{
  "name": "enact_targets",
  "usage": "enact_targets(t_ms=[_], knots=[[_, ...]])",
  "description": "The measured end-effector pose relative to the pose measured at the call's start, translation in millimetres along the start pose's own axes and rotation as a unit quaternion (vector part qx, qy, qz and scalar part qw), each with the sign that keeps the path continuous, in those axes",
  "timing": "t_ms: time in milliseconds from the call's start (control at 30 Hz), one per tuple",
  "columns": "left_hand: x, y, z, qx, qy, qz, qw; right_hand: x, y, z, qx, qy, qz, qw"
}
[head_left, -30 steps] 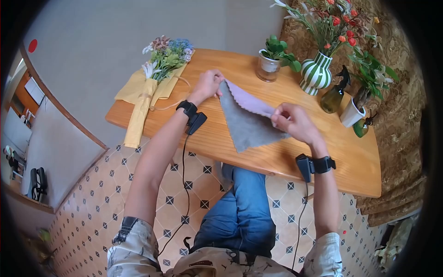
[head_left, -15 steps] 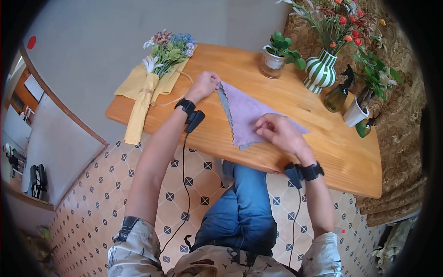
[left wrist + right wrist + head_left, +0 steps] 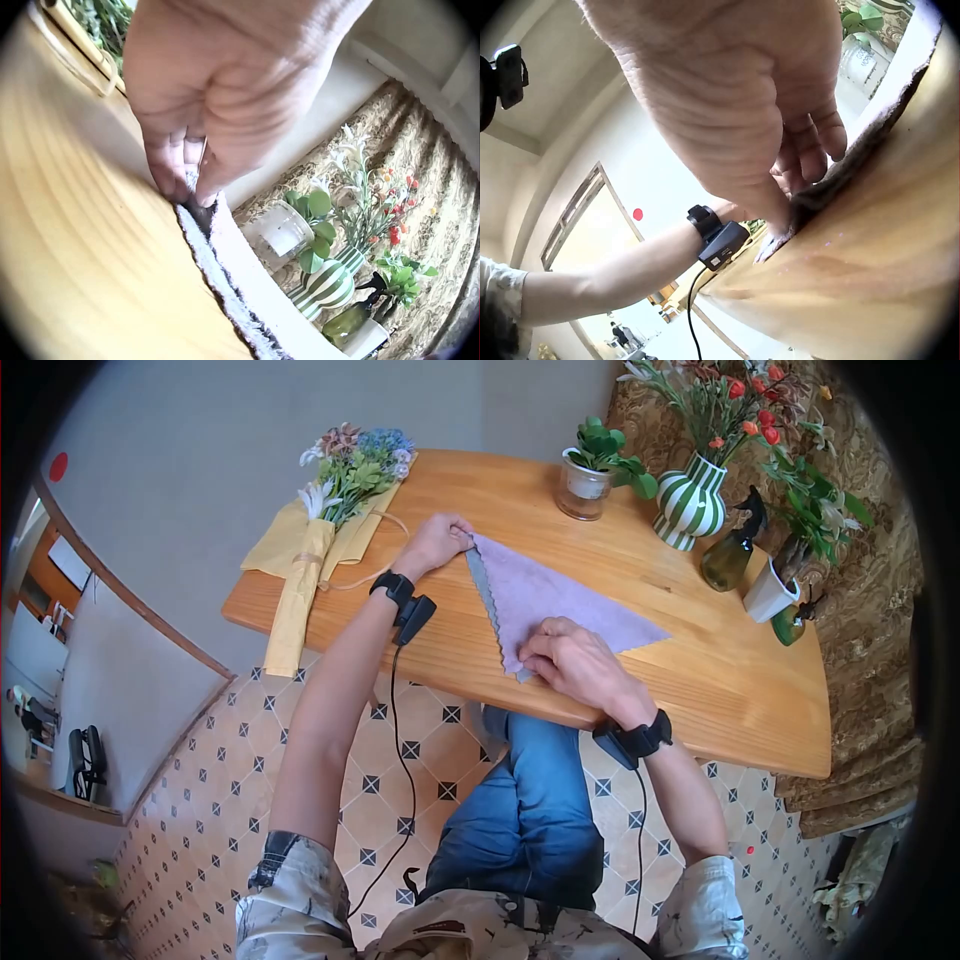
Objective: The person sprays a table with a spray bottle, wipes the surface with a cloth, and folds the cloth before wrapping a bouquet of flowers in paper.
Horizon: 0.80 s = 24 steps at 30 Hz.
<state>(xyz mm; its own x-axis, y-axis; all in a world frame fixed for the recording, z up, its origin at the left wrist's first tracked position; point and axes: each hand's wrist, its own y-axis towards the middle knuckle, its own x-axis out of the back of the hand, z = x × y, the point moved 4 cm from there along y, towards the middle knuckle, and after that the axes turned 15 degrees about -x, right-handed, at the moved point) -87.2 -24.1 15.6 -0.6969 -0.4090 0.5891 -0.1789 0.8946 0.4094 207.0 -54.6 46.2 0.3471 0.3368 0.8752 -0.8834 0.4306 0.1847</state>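
A cloth [image 3: 560, 600], lilac on top and grey beneath, lies folded into a triangle with zigzag edges on the wooden table. Its far left corner is pinched between thumb and fingers of my left hand [image 3: 440, 544]. In the left wrist view, the two layers of the cloth [image 3: 225, 270] part slightly below those fingertips. My right hand [image 3: 580, 662] is at the near corner, fingers bent and gripping the cloth's edge. From the right wrist, the thumb and fingertips of that hand [image 3: 742, 112] meet at the cloth [image 3: 832, 184], low over the wood.
On the table's [image 3: 700, 710] left lies a paper-wrapped bouquet [image 3: 305, 585]. Along the back right stand a potted plant in a glass [image 3: 585, 485], a striped vase [image 3: 690, 505] with flowers, a dark spray bottle [image 3: 730, 550], a white pot [image 3: 770, 595] and a small green bottle [image 3: 790, 625].
My right hand folded the lilac half down over the grey, let go of it, then moved left and toward me to the near corner. The left hand has stayed at its corner.
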Motion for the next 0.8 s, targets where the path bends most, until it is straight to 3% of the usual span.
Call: enact_targets(t_ms=[233,433,667,733,800], knots=[[0.4,-0.2,1.6,0.023,0.061,-0.009,0.998,13.7,-0.5,-8.2,0.014,0.090,-0.012,0.996],[2.4,-0.6,-7.6,0.037,0.076,-0.016,0.996,9.0,-8.7,-8.8,0.005,0.028,0.023,0.999],[2.6,-1.8,-7.6,0.006,0.057,-0.004,0.998,38.9,-10.9,-22.3,-0.005,0.064,0.009,0.998],[3.6,-1.7,-6.6,-0.003,0.070,0.005,0.998,59.2,-13.1,-45.8,-0.134,0.093,-0.019,0.986],[3.5,-3.2,-8.4,-0.014,0.082,0.015,0.996,69.6,-18.9,-81.7,-0.145,0.057,-0.042,0.987]])
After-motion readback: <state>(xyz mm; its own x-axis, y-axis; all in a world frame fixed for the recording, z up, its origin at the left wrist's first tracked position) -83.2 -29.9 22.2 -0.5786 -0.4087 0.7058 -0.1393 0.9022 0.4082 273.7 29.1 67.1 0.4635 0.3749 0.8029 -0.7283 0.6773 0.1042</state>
